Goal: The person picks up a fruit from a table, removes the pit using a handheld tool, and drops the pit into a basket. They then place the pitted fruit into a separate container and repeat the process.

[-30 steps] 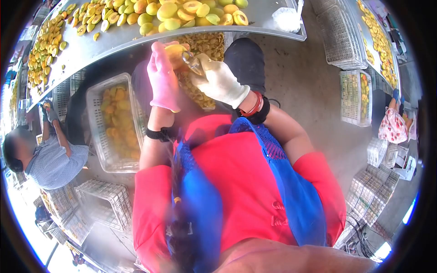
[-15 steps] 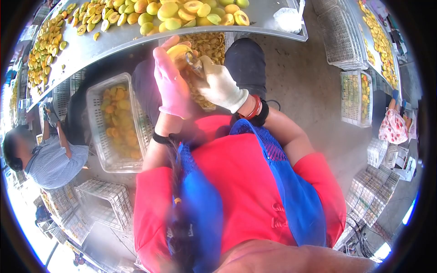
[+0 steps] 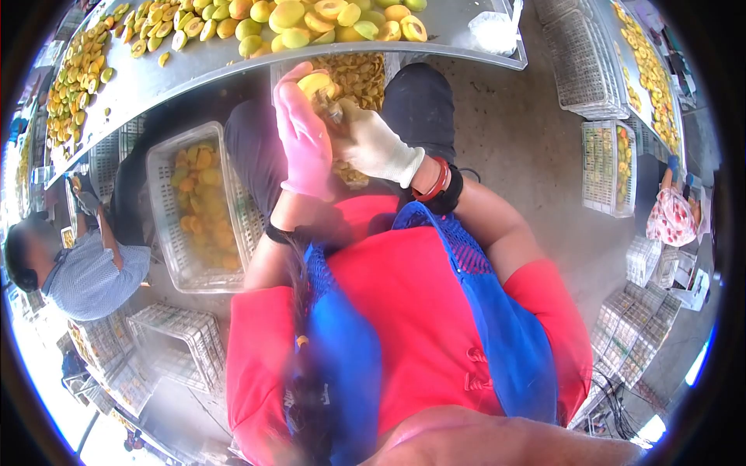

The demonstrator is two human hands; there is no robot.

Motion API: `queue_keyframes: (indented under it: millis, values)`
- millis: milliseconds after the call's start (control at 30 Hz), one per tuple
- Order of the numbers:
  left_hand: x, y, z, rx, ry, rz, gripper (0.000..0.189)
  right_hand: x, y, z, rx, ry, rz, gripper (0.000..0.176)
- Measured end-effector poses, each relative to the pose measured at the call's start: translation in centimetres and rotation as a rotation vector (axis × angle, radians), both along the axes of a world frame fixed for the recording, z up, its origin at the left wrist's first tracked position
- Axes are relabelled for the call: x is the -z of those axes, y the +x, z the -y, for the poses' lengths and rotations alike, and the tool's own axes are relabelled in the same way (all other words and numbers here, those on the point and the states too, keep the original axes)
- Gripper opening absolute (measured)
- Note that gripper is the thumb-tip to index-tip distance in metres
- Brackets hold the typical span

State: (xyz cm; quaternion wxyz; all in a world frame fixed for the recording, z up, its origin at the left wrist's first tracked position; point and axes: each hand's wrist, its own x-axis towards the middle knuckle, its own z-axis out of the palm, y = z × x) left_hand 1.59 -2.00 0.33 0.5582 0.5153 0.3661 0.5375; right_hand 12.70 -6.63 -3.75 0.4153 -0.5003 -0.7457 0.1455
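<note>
My left hand (image 3: 303, 136), in a pinkish glove, is closed around a yellow fruit half (image 3: 314, 83) that looks like a peach or mango. My right hand (image 3: 379, 147), in a white glove, grips a small metal tool (image 3: 336, 115) held against the fruit. The tool's tip is blurred and partly hidden. Beneath both hands, between my knees, is a container full of brownish-yellow pieces (image 3: 361, 78), perhaps pits or scraps.
A metal table (image 3: 210, 74) ahead carries many cut fruits (image 3: 287, 15) and a white bag (image 3: 492, 33). At my left stands a white crate (image 3: 167, 241) of fruit halves. A co-worker (image 3: 93, 279) sits further left. Stacked crates (image 3: 575, 66) stand at right.
My left hand has shifted slightly right and its fingers curl more over the fruit. My right hand has turned a little, with the tool still at the fruit.
</note>
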Motion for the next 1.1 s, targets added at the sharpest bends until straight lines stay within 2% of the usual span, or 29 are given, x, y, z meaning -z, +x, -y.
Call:
queue_keyframes:
  millis: [67, 133, 200, 300, 400, 467, 567, 633, 733, 767, 800, 833, 867, 967, 1067, 1100]
  values:
    - [1.0, 0.1, -0.3, -0.027, 0.081, -0.056, 0.058, 0.8, 0.2, 0.0, 0.009, -0.046, 0.06, 0.03]
    - [1.1, 0.0, -0.3, -0.031, 0.08, -0.117, 0.058, -0.6, 0.1, 0.0, 0.032, -0.224, -0.056, 0.033]
    - [1.2, -0.1, -0.5, -0.032, 0.067, -0.133, 0.054, -3.5, 0.0, 0.1, 0.054, -0.465, -0.336, 0.037]
    - [1.3, -0.2, -0.4, -0.014, 0.029, -0.096, 0.045, -6.0, 0.3, -0.1, -0.008, -0.779, -0.569, 0.038]
    - [1.6, -0.1, -0.6, 0.014, 0.015, -0.072, 0.05, -2.8, 0.2, -0.4, -0.025, -0.573, -0.523, 0.034]
    - [1.9, -0.1, -0.8, 0.026, 0.019, -0.076, 0.059, -2.2, 1.0, -0.9, -0.142, -0.889, -0.815, 0.024]
    - [2.3, -0.2, -1.0, 0.048, 0.137, -0.127, 0.059, -3.9, 1.5, -0.5, -0.223, -1.007, -0.916, 0.01]
    - [1.9, -0.2, -1.0, 0.067, 0.102, -0.074, 0.061, -6.3, 1.8, -0.4, -0.19, -1.074, -0.817, 0.008]
    - [0.1, -0.4, -1.8, 0.104, -0.048, 0.019, 0.068, -4.5, 0.6, -0.3, -0.175, -0.81, -0.801, 0.008]
    - [-0.3, -0.7, -1.9, 0.105, -0.119, 0.051, 0.071, -3.8, 0.3, -0.1, -0.2, -0.826, -0.804, 0.009]
    - [-0.5, 0.1, -1.9, -0.016, -0.09, 0.084, 0.079, -3.9, -0.1, -0.1, -0.221, -0.832, -0.808, 0.01]
    - [-0.5, -0.1, -2.0, -0.007, -0.134, 0.096, 0.08, -4.2, -0.3, -0.2, -0.24, -0.837, -0.811, 0.011]
    - [-0.6, -0.3, -2.0, 0.003, -0.175, 0.108, 0.082, -5.0, 0.4, -0.1, -0.277, -1.039, -0.849, 0.014]
    - [-1.4, -0.6, -2.0, 0.062, -0.266, 0.125, 0.086, -5.0, 0.4, -0.2, -0.232, -0.737, -0.499, 0.014]
    - [-0.5, -0.9, -2.2, 0.107, -0.309, 0.155, 0.089, -1.2, -0.2, -0.5, -0.132, -0.284, -0.221, 0.017]
    - [-0.2, -0.9, -2.5, 0.119, -0.315, 0.169, 0.09, -2.7, 0.0, -0.6, -0.174, -0.469, -0.344, 0.016]
